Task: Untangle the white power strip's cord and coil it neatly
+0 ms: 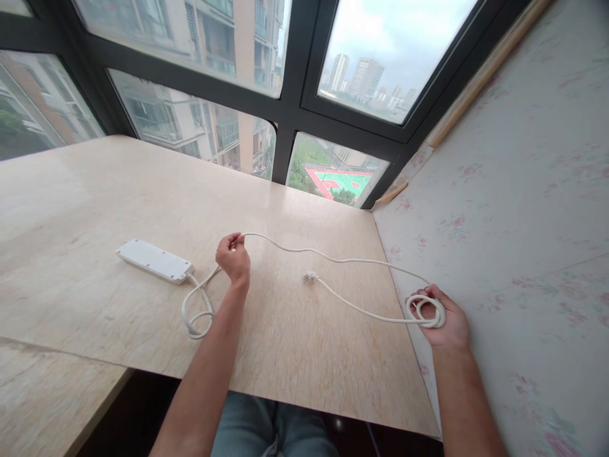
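A white power strip (155,259) lies on the stone-patterned sill at the left, its sockets not showing. From its right end a white cord (328,256) loops on the surface and runs up into my left hand (234,257), whose fingers are pinched around it. The cord then stretches across to my right hand (445,314) by the wall. Several small coils (427,311) of it sit in the palm there, with the fingers curled behind and partly hidden. Out of the coils the free end runs back left to the plug (310,277), between my hands.
The broad beige sill (143,184) ends at dark-framed windows (290,114). A flowered wallpaper wall (504,254) bounds the right side, close to my right hand. The sill's front edge (333,416) is just above my legs (273,428).
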`<state>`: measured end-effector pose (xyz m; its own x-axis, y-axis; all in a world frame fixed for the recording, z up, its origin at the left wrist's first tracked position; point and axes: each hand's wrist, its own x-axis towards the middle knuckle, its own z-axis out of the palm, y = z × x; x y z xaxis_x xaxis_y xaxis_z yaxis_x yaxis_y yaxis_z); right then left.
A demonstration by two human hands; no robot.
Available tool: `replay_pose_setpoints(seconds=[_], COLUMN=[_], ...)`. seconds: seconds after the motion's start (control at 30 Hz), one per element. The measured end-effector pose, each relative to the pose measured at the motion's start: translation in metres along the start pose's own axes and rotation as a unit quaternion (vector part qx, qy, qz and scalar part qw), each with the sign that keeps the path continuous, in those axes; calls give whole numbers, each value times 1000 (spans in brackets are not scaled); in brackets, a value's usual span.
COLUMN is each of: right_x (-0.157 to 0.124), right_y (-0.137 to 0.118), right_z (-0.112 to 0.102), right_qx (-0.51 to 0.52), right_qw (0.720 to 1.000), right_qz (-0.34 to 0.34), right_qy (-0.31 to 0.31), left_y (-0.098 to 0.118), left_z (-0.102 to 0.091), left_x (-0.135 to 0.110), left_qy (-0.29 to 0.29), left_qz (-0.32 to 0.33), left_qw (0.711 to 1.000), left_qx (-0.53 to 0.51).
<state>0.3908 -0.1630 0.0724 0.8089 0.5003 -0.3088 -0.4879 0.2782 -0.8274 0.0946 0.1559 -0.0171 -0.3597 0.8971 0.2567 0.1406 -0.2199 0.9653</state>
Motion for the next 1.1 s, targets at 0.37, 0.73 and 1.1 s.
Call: replay_pose_setpoints(seconds=[0.37, 0.73, 1.1], right_x=[-22, -22, 15], right_y=[48, 87, 90], right_z=[32, 73, 64], right_qx=[169, 261, 261], right_qw=[950, 923, 918], right_qz=[258, 284, 291], right_qy=[-53, 19, -74], left_y=[-3, 37, 32], left_z=[-5, -2, -10], left_x=[2, -65, -32], left_qy=[6, -175, -396], left_qz=[37, 391, 222], left_qw=[974, 899, 821], left_qx=[223, 89, 347])
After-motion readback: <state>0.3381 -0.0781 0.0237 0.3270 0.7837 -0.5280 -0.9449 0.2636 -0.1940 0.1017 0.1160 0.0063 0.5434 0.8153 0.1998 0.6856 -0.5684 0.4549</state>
